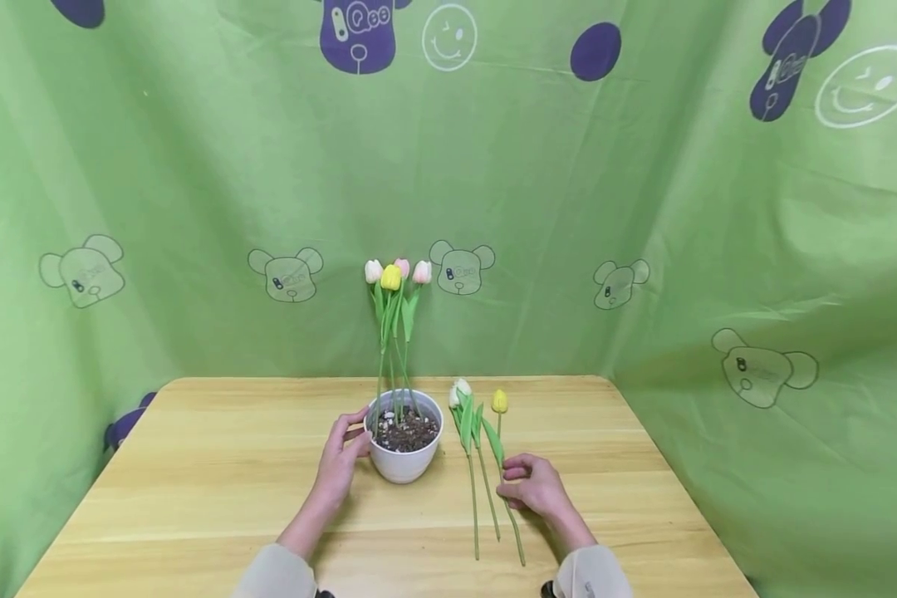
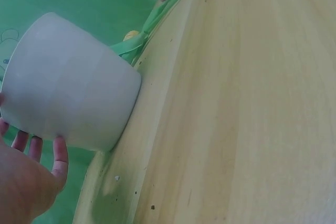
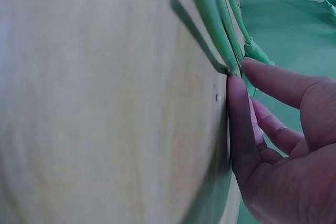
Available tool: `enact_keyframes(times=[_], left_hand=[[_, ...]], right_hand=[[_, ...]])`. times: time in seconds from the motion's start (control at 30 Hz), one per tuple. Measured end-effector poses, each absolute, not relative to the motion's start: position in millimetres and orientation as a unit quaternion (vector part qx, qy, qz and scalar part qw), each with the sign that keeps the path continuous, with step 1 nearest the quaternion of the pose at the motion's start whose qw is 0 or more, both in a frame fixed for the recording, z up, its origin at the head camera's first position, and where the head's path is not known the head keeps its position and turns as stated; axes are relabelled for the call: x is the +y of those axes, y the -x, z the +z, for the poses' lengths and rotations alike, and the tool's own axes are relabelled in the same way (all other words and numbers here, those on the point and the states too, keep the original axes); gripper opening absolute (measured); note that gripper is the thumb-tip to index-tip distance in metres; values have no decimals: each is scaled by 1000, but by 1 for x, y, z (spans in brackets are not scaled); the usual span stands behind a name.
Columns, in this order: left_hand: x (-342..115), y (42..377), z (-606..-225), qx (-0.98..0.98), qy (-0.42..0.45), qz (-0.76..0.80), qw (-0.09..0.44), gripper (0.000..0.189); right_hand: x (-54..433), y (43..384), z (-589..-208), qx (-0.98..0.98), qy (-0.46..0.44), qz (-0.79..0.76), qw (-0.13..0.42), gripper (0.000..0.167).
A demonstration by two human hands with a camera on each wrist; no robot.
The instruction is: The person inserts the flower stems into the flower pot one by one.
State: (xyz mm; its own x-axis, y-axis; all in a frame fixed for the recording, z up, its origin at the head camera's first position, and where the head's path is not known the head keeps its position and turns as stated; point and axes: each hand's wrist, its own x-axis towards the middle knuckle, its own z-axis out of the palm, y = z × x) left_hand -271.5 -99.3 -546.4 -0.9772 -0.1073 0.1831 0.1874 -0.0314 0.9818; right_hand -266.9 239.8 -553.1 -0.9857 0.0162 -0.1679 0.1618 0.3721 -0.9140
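Wooden table (image 1: 224, 465) under pot (image 1: 404, 465), green cloth (image 1: 523, 183) behind

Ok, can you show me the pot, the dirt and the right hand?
Pot (image 2: 71, 85): left wrist view, on its outside wall.
Dirt (image 1: 407, 433): head view, on its top.
Right hand (image 1: 540, 485): head view, on its back.

Pot (image 1: 405, 467) left — three tulips (image 1: 493, 442) right

Pot (image 1: 404, 467), tulips (image 1: 467, 428), perhaps crumbs (image 2: 153, 207) on table (image 1: 217, 465)
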Motion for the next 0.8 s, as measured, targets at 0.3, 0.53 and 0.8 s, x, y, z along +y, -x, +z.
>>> enact_keyframes(times=[0.3,0.53,0.8], left_hand=[[-100,271,-548,-686,31,-720,99,37],[-100,271,-547,-683,32,-723,98,37],[-100,271,-546,-686,30,-720,98,36]], right_hand=[[239,266,-553,840,-58,-536,57,47],[240,269,-556,850,-73,-520,47,45],[239,268,-550,848,-84,-522,40,40]])
